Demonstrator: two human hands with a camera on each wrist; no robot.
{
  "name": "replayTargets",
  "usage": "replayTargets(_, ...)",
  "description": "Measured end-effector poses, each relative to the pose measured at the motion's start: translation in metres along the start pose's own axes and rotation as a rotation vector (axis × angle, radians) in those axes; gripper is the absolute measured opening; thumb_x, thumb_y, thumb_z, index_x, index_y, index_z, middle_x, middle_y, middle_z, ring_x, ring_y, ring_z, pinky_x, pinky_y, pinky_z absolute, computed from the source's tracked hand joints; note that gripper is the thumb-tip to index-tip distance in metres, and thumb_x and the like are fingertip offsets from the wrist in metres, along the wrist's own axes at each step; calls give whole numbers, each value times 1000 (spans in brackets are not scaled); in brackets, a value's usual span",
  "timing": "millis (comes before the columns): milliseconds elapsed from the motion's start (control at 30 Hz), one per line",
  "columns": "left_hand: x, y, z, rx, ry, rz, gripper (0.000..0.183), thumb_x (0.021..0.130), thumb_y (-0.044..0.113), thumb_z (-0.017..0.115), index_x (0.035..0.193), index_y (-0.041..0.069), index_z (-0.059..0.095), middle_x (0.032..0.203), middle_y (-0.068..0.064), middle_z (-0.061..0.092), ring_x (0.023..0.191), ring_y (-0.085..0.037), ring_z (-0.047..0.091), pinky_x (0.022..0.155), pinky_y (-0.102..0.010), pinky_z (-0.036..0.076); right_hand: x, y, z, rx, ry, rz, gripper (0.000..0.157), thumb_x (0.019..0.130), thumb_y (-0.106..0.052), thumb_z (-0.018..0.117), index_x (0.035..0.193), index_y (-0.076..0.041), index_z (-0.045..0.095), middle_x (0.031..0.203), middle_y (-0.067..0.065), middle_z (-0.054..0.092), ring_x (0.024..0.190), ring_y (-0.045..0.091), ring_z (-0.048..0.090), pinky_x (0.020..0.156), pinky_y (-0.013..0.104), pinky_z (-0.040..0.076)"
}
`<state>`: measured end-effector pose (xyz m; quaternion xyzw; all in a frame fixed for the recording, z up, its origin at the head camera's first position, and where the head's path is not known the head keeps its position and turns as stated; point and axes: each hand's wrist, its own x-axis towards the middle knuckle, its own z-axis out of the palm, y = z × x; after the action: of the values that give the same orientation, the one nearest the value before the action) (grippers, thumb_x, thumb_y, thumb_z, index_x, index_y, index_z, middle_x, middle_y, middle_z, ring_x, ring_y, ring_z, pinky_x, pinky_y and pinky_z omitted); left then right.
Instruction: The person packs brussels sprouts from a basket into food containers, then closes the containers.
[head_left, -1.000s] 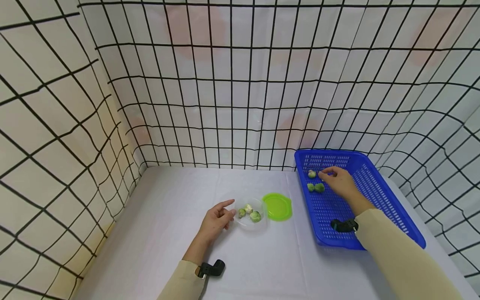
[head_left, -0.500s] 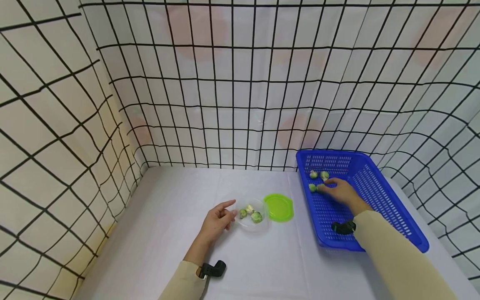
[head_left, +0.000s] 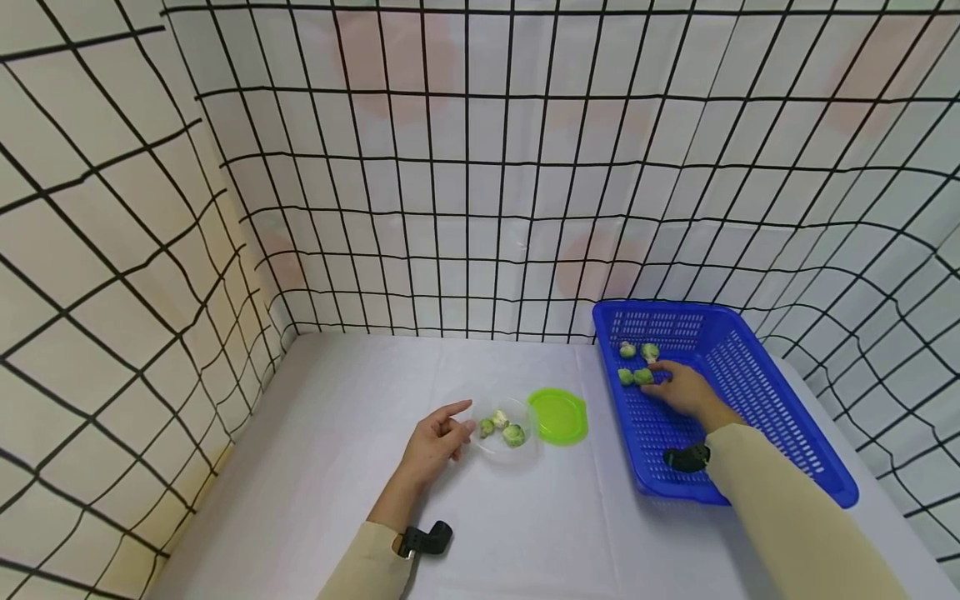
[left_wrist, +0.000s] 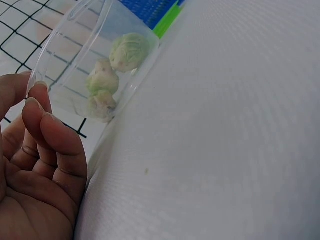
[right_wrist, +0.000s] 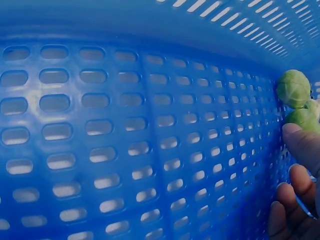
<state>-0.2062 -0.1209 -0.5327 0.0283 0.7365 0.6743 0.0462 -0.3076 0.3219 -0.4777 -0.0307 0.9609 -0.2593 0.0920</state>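
Observation:
In the head view, my left hand (head_left: pixel 429 446) is at the left side of a clear plastic container (head_left: pixel 495 454), its thumb and index fingertips pinching the rim. Three Brussels sprouts (head_left: pixel 513 434) lie inside the container, also seen through its wall in the left wrist view. My right hand (head_left: pixel 684 390) reaches into the blue basket (head_left: pixel 637 454), thumb and index finger spread beside a Brussels sprout (head_left: pixel 643 377). In the right wrist view, one fingertip overlaps a green Brussels sprout (right_wrist: pixel 302 117). Several sprouts lie at the basket's left side.
A bright green lid (head_left: pixel 558 416) lies on the white table just right of the container. Black wire grid panels (head_left: pixel 465 208) stand behind and at both sides. The basket's raised wall (head_left: pixel 802 417) surrounds my right hand.
My right hand has moved down in the basket from the rear sprout to the front one, then drawn slightly right, uncovering both. The left hand and container stay put.

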Motion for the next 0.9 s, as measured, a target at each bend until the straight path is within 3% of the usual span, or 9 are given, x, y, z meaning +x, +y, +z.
replayTargets(233,1,-1,-2,-11,-13,14,48,97,19,71,142,7,59,78,2,62,58,-11,51,55,-24,43,3,-2,1,-25,40,-48,57,98,-29,68,140,6,51,91,13,63,76,22,55,67,32,42)
replayTargets(400,1,-2,-3,-8,-16,11,48,96,22,73,142,11,60,79,2,62,59,-11,52,56,-23,44,3,-4,2,-21,49,-58,55,98,-29,69,138,5,53,92,13,63,77,22,55,66,32,41)
replayTargets(900,0,0,1,-4,0,12,46,97,18,71,141,7,61,77,3,62,58,-12,52,56,-24,44,0,-5,0,-12,109,-75,57,98,-30,69,139,6,54,92,14,64,75,21,55,65,31,42)
